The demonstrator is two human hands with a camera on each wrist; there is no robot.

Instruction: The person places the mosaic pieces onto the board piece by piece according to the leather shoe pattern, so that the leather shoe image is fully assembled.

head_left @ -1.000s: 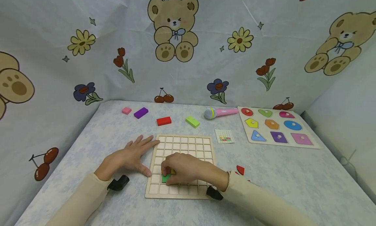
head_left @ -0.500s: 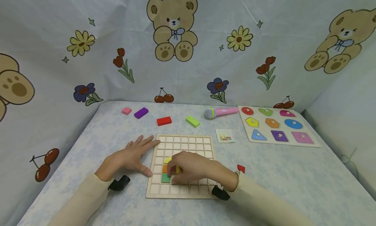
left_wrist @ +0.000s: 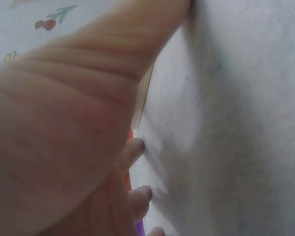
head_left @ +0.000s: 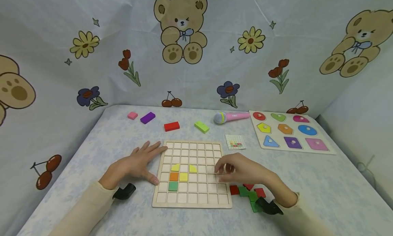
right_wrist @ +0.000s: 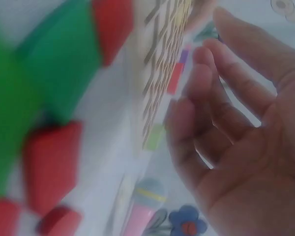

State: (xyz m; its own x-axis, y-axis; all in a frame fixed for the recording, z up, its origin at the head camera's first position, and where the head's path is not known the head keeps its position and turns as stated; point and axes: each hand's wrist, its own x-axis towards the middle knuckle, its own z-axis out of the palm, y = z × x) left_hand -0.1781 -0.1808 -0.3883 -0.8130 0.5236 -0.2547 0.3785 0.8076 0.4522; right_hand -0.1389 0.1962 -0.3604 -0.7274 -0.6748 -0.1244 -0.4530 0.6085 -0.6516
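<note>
A wooden grid board (head_left: 196,197) lies flat on the table. My left hand (head_left: 138,163) rests along its left side with fingers spread, the thumb and index fingertips at the rim. In the grid's left part sit a green square tile (head_left: 173,186), an orange one (head_left: 173,176), a yellow square (head_left: 183,177) and two yellow pieces with a curved side, one at the left (head_left: 175,167), one at the right (head_left: 192,168). Over the board's right edge hovers my right hand (head_left: 242,168), fingers loosely bent, nothing held. Green tiles (head_left: 252,196) and red tiles (head_left: 234,190) lie below it.
Behind the board lie a pink block (head_left: 132,115), a purple block (head_left: 147,118), a red block (head_left: 171,126) and a lime block (head_left: 201,127). A pattern card (head_left: 235,142), a toy microphone (head_left: 231,117) and a shape puzzle (head_left: 267,156) stand to the right.
My right hand has left the tiles in the grid and moved right to the board's edge, uncovering the yellow pieces and the loose red and green tiles. The left hand stays in place.
</note>
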